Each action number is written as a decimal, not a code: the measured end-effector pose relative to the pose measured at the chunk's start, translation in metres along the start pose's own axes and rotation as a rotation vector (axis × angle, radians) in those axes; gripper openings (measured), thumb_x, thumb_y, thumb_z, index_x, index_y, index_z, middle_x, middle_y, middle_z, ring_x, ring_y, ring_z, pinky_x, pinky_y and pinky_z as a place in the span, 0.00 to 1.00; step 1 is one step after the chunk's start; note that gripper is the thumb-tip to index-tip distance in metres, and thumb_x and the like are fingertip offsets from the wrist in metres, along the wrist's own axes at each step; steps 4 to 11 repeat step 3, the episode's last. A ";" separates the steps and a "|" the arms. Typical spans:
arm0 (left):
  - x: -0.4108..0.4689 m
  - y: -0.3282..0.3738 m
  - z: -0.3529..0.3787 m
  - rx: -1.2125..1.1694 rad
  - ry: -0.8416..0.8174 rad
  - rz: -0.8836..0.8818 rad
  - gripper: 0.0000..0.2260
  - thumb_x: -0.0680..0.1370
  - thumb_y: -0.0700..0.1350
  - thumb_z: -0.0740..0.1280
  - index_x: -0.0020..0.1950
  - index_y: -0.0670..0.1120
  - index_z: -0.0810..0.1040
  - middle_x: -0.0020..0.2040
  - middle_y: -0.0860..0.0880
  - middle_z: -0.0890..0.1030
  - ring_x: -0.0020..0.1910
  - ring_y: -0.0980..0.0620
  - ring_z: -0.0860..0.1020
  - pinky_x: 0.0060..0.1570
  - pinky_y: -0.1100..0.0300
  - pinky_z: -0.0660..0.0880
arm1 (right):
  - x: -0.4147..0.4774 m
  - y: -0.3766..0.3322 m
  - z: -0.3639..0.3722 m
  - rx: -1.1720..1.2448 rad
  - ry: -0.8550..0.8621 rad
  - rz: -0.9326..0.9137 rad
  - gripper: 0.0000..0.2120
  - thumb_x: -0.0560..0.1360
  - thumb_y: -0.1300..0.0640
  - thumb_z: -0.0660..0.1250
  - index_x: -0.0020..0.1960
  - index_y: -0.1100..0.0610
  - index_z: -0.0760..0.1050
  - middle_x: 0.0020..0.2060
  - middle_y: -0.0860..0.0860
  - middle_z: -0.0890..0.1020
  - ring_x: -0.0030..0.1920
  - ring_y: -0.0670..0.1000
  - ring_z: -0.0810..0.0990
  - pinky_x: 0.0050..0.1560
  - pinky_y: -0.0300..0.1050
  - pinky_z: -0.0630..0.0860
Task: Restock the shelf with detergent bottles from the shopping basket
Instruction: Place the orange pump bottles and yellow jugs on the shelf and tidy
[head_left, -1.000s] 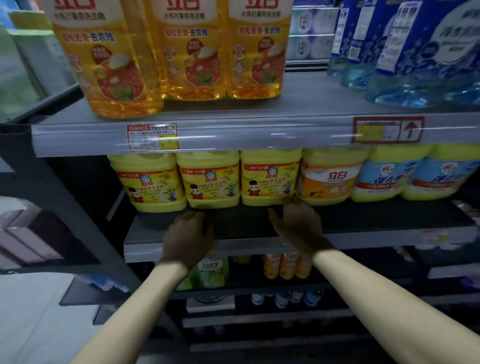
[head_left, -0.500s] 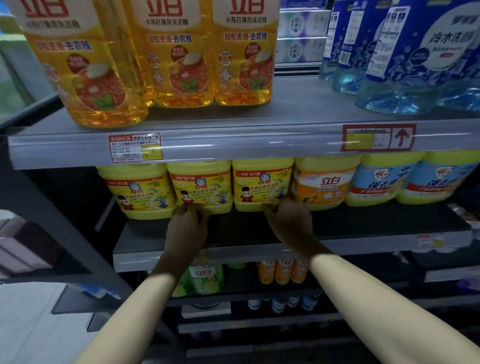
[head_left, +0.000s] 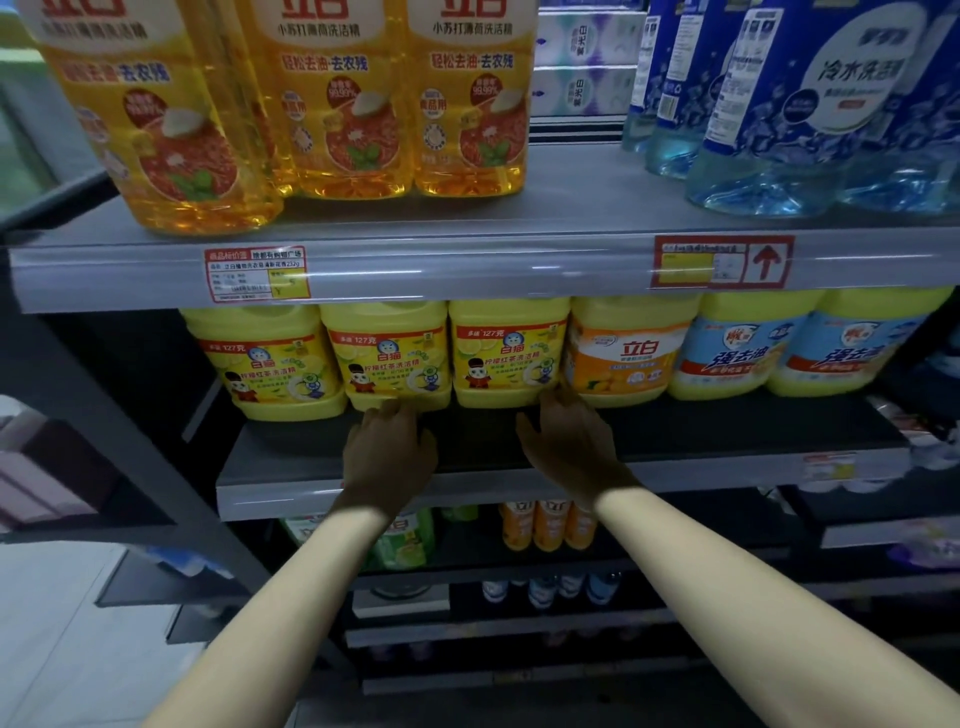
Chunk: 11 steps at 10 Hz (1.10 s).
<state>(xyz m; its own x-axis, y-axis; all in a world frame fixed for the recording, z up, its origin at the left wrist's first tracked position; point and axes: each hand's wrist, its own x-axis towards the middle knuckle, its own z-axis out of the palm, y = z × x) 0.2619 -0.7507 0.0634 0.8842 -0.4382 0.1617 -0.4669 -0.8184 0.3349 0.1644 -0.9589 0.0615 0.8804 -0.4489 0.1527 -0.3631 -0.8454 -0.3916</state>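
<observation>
A row of yellow detergent bottles stands at the back of the dark middle shelf (head_left: 727, 436). My left hand (head_left: 387, 452) lies over the shelf with its fingertips touching the base of the second yellow bottle (head_left: 387, 358). My right hand (head_left: 569, 441) reaches in with its fingertips at the base of the third yellow bottle (head_left: 506, 353), beside an orange-labelled bottle (head_left: 623, 353). Both hands hold nothing. No shopping basket is in view.
Tall amber detergent bottles (head_left: 332, 98) and blue refill pouches (head_left: 810, 104) stand on the upper grey shelf (head_left: 571, 208). Blue-labelled yellow bottles (head_left: 743, 348) fill the middle shelf's right side. Lower shelves hold small orange bottles (head_left: 545, 525) and green bottles (head_left: 410, 540). Pale floor lies at lower left.
Both hands have moved further in over the middle shelf, from near its front edge to the bases of the yellow bottles. The view has shifted slightly downward.
</observation>
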 end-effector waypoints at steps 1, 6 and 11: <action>-0.013 0.022 -0.008 -0.045 0.006 -0.010 0.14 0.80 0.49 0.66 0.64 0.47 0.80 0.57 0.43 0.83 0.57 0.37 0.81 0.55 0.46 0.79 | -0.015 0.006 -0.007 -0.054 0.019 -0.088 0.14 0.85 0.45 0.61 0.54 0.55 0.77 0.48 0.51 0.78 0.49 0.53 0.80 0.52 0.50 0.78; -0.042 0.081 -0.021 0.010 -0.095 -0.087 0.16 0.82 0.53 0.64 0.69 0.51 0.78 0.64 0.44 0.82 0.62 0.39 0.80 0.58 0.50 0.77 | -0.044 0.017 -0.042 -0.158 -0.054 -0.126 0.16 0.85 0.45 0.60 0.64 0.53 0.78 0.62 0.53 0.81 0.61 0.57 0.79 0.59 0.50 0.74; -0.042 0.081 -0.021 0.010 -0.095 -0.087 0.16 0.82 0.53 0.64 0.69 0.51 0.78 0.64 0.44 0.82 0.62 0.39 0.80 0.58 0.50 0.77 | -0.044 0.017 -0.042 -0.158 -0.054 -0.126 0.16 0.85 0.45 0.60 0.64 0.53 0.78 0.62 0.53 0.81 0.61 0.57 0.79 0.59 0.50 0.74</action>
